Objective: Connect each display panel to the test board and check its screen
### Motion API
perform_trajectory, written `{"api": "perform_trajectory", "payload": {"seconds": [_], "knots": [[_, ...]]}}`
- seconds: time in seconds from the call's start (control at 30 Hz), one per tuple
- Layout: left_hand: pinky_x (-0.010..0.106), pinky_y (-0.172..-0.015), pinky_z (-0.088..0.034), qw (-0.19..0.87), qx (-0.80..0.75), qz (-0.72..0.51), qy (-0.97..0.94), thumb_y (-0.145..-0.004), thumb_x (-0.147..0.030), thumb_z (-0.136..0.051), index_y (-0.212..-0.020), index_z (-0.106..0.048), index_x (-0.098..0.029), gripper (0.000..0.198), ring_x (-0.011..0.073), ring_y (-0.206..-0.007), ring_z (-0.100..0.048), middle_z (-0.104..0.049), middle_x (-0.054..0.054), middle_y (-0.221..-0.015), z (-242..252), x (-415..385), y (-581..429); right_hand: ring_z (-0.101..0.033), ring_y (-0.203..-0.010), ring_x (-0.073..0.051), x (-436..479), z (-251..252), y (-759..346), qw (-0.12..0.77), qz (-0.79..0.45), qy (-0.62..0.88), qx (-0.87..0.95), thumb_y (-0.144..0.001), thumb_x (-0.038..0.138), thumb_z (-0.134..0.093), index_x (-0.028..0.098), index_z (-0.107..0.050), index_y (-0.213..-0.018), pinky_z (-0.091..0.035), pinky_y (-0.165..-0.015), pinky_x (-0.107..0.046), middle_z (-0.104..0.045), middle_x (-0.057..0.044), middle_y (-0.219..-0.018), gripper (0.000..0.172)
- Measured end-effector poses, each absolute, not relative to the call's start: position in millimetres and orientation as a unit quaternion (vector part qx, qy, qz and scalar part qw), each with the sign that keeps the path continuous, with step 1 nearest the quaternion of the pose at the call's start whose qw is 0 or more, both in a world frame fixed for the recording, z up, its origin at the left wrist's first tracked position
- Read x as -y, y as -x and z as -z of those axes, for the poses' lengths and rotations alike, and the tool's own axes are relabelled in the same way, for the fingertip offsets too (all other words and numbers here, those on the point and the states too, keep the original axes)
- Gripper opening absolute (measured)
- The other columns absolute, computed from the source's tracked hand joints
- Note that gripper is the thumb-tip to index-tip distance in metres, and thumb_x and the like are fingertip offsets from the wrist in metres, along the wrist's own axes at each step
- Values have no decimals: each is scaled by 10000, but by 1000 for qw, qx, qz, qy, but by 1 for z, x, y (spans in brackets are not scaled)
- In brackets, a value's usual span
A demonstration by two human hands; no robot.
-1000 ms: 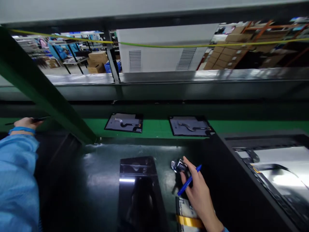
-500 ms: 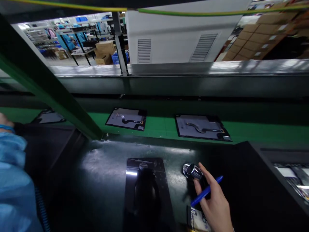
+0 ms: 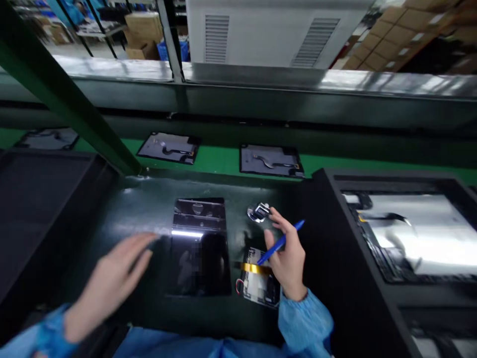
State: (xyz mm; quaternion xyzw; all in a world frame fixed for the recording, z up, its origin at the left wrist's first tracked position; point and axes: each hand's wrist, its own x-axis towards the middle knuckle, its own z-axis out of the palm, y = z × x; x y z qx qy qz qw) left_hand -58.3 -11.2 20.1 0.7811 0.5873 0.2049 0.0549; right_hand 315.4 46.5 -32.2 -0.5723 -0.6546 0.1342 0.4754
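My right hand (image 3: 288, 256) has a blue pen (image 3: 281, 242) tucked across its fingers. Its forefinger tip is close to a small shiny round piece with a dark block on top (image 3: 258, 212); whether they touch I cannot tell. Under that hand lies a small device with exposed electronics (image 3: 259, 286), crossed by gold tape (image 3: 255, 269) and with a thin red wire at its left. A glossy black screen panel (image 3: 203, 248) lies flat in the middle. Left of the panel, my left hand (image 3: 112, 276) is blurred, its fingers stretched out and holding nothing visible.
Several screen panels with flex cables (image 3: 271, 161) lie along the green strip behind. A black tray (image 3: 372, 318) at right holds silvery panels (image 3: 428, 223); another black tray (image 3: 40, 199) stands at left. A green post (image 3: 74, 99) slants across the left side.
The view has shifted down and right. My right thumb has moved away from the shiny piece, while the pen stays in that hand. My left hand now shows; a blue-sleeved arm at left is gone.
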Motion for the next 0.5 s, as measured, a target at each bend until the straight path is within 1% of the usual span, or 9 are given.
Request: {"api": "perform_trajectory", "payload": {"seconds": [0.03, 0.07, 0.1, 0.17, 0.23, 0.3, 0.37, 0.43, 0.5], "knots": [[377, -1129, -415, 44, -532, -194, -823, -995, -330, -490, -1412, -498, -181, 443, 237, -1302, -561, -573, 101, -1441, 2, 26, 28, -633, -1207, -252, -44, 29, -314, 475, -139, 556, 668, -968, 254, -571, 214, -550, -1289, -549, -1008, -434, -612, -125, -1382, 324], [418, -1172, -355, 41, -481, -148, -863, -984, -358, -504, -1500, -378, -121, 582, 269, -1400, -455, -471, 154, -1525, 20, 37, 2, -628, -1218, -247, -41, 26, -313, 474, -142, 542, 680, -968, 239, -571, 219, -553, -1276, -546, -1013, -426, -624, -116, -1366, 310], [462, -1205, -282, 25, -447, -106, -888, -961, -430, -532, -1530, -313, -72, 707, 307, -1457, -362, -397, 190, -1565, 35, 46, -18, -626, -1222, -243, -38, 23, -312, 473, -145, 531, 689, -968, 230, -570, 224, -554, -1268, -544, -1017, -420, -638, -107, -1344, 300], [535, -1236, -127, -18, -421, -79, -904, -885, -638, -554, -1518, -301, 4, 936, 366, -1488, -275, -355, 238, -1572, 53, 60, -41, -646, -1176, -230, -32, 18, -310, 463, -154, 519, 701, -975, 230, -559, 234, -551, -1272, -554, -990, -399, -668, -92, -1281, 297], [562, -1236, -57, -41, -419, -70, -905, -806, -757, -559, -1480, -363, 25, 1052, 395, -1479, -281, -365, 253, -1562, 61, 72, -43, -672, -1098, -214, -25, 15, -311, 445, -172, 516, 711, -988, 246, -543, 241, -555, -1275, -566, -943, -374, -693, -78, -1198, 287], [568, -1233, -94, -50, -417, -73, -905, -807, -685, -622, -1432, -432, 26, 966, 399, -1446, -346, -399, 259, -1541, 66, 85, -30, -682, -1051, -204, -18, 16, -312, 421, -200, 509, 724, -995, 257, -533, 241, -569, -1253, -567, -913, -356, -703, -69, -1151, 261], [544, -1222, -179, -65, -403, -108, -907, -842, -442, -685, -1346, -529, 4, 691, 374, -1367, -468, -498, 258, -1467, 71, 101, -11, -677, -1068, -206, -12, 19, -312, 395, -230, 497, 737, -994, 261, -538, 239, -573, -1234, -560, -920, -356, -706, -68, -1159, 244], [472, -1193, -283, -60, -387, -166, -905, -842, -196, -667, -1243, -619, -78, 420, 310, -1268, -574, -623, 207, -1343, 79, 119, 7, -673, -1084, -209, -6, 23, -313, 379, -270, 481, 743, -981, 262, -563, 239, -554, -1257, -558, -932, -360, -706, -68, -1183, 278], [440, -1133, -385, 10, -431, -277, -859, -867, -138, -623, -1149, -668, -192, 290, 275, -1221, -612, -695, 128, -1233, 86, 136, 18, -680, -1064, -204, -2, 28, -313, 376, -316, 463, 737, -960, 264, -597, 242, -524, -1296, -559, -933, -365, -706, -68, -1199, 344]]}}
